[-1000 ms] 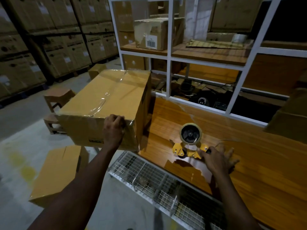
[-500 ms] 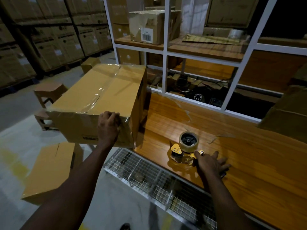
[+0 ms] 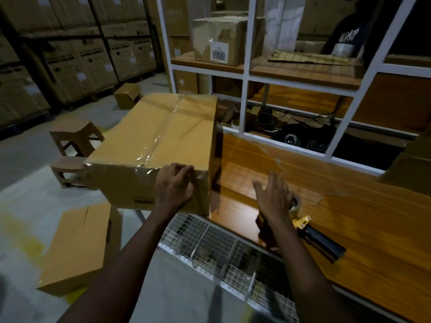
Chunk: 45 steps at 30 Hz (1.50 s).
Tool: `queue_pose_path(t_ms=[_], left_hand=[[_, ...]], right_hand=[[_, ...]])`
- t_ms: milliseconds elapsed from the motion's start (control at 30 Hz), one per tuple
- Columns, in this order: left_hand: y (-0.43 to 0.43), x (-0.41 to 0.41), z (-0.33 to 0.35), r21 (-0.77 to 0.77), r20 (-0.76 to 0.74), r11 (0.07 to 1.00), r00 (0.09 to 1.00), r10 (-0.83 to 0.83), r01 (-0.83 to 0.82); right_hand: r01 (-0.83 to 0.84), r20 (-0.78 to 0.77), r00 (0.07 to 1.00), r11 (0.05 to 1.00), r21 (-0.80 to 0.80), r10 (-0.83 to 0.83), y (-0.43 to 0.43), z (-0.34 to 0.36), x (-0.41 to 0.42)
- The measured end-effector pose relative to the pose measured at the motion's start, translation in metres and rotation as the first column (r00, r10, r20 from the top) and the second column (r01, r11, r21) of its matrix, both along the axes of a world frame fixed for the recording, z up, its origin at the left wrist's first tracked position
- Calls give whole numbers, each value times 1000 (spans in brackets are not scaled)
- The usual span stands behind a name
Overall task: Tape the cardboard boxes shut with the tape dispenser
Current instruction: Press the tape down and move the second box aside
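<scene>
I'm looking down over the wooden bench (image 3: 363,241), which spreads forward and to the right of both hands. The cardboard box (image 3: 158,136) sits at its left end, directly ahead of the left hand (image 3: 173,185). Its long axis runs away from me, and a glossy strip of tape lies along the top seam in the same direction. The left hand grips the box's near top edge, fingers curled over the rim onto the lid and palm against the front face. A flat carton (image 3: 77,248) lies on the floor below and left of that arm, and a wire tray (image 3: 221,255) runs under the bench edge between the two forearms. The tape dispenser (image 3: 312,231) rests on the bench just beneath and to the right of the right hand (image 3: 272,197). Its roll end is partly hidden behind the hand, and its black handle points off to the right and back towards me. The right hand hovers with fingers spread and straight, holding nothing; I cannot tell whether it touches the roll. By my reading the right hand is by far the nearer to the tool, and the box lies to its left. To take the dispenser it would have to draw back to the right and close on the handle; otherwise it can cross left to the box.
</scene>
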<state>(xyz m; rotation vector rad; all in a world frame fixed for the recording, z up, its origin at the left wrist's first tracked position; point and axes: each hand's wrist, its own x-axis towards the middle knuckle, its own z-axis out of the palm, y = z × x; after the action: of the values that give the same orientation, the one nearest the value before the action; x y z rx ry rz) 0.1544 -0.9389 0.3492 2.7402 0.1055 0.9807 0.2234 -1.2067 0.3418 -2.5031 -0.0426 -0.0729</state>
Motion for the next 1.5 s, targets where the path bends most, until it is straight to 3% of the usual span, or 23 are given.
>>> queue_pose_path(t_ms=[100,267,367,433,567,633,1233,1333,1500], left_hand=[[27,-11,7,-28,71,999,997,-24,27],[127,-41,20,-211,205,972,967,151,-107],[196,-58,24,-417,236,884,914,331,-212],[236,-62,17,-582,162,777,901,402,-242],[286,-60,-6,-750,42,650,972,232,-123],[287,-60,-9,-765,16,639,990,140,-78],[312,-42,-17,-534,241,806,960,-145,256],[320,-42,-16,-401,270,869,943,-192,291],[339,-40,-12,4,197,917,898,-393,400]], right_hand=[[-118,83,990,993,29,115,59,29,-6],[-297,182,942,954,50,284,165,67,-28],[-395,183,907,917,61,378,224,74,-41],[-427,166,896,902,64,412,257,75,-47],[-440,179,886,897,31,428,309,72,-51],[-443,161,887,896,35,432,329,69,-50],[-377,184,907,925,-45,379,375,68,-55],[-378,194,905,925,-49,380,379,69,-56],[-400,208,892,915,-54,402,388,67,-57]])
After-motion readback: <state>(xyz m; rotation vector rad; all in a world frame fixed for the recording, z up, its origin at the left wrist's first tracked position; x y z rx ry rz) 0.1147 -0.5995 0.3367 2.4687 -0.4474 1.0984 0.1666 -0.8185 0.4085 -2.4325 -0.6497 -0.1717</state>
